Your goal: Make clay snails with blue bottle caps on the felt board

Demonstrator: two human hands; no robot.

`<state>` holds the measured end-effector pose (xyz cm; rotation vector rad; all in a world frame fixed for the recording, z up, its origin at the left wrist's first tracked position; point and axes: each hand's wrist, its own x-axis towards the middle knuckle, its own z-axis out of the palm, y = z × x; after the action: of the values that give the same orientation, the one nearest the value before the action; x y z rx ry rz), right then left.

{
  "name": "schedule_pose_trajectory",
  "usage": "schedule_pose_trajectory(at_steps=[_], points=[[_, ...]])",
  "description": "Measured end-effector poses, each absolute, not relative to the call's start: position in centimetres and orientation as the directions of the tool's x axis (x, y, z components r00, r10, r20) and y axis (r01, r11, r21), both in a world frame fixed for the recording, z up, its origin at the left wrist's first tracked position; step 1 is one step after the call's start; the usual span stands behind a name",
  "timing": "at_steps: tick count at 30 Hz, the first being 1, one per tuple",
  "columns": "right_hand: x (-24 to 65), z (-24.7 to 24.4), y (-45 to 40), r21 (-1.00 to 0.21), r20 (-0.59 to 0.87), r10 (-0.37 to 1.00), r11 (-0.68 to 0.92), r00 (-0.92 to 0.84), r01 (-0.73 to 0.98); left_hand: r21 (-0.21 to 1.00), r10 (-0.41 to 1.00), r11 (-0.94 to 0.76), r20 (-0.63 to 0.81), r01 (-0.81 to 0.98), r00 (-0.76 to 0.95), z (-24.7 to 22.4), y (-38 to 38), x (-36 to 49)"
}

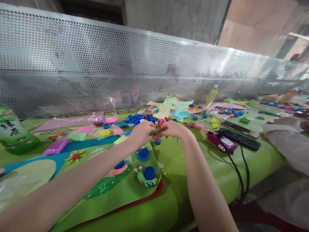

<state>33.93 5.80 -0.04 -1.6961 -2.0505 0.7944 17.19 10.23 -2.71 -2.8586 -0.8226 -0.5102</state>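
Note:
Stretched forward over the table, my left hand (143, 132) and my right hand (173, 129) meet with fingertips pinched together. Something small, partly green, shows at the left fingertips; its kind is too small to make out. Just behind the fingers stands a tiny red and black figurine (156, 124). A blue bottle cap (157, 141) lies right below them. Under my left forearm is a green craft sheet (106, 203) carrying a clay snail (139, 175) with a blue cap shell (149, 173) and a yellow clay sun (76, 156).
Many blue caps (137, 119) are heaped behind my hands. A purple power socket (223, 143) with black cables and two phones (240, 129) lie at right, near another person's sleeve (285, 138). A green bottle (15, 132) stands left. A perforated metal panel (96, 64) borders the back.

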Motion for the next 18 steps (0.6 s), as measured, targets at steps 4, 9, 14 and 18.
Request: schedule_pose_trajectory(at_steps=[4, 9, 14, 18], points=[[33.83, -0.2, 6.0, -0.617, -0.062, 0.979, 0.117, -0.196, 0.778, -0.032, 0.52, -0.83, 0.313, 0.556, 0.794, -2.52, 10.03, 17.59], [34.05, -0.54, 6.31, -0.614, -0.05, 0.983, 0.109, -0.176, 0.782, -0.019, 0.534, -0.83, 0.257, 0.557, 0.805, -2.69, 10.22, 17.63], [34.49, -0.54, 6.46, -0.62, -0.049, 0.984, 0.104, -0.171, 0.777, 0.017, 0.543, -0.83, 0.253, 0.557, 0.801, -2.92, 10.3, 17.21], [34.6, -0.52, 6.44, -0.631, -0.062, 0.98, 0.108, -0.189, 0.768, 0.047, 0.558, -0.822, 0.27, 0.568, 0.785, -2.91, 10.21, 17.02]])
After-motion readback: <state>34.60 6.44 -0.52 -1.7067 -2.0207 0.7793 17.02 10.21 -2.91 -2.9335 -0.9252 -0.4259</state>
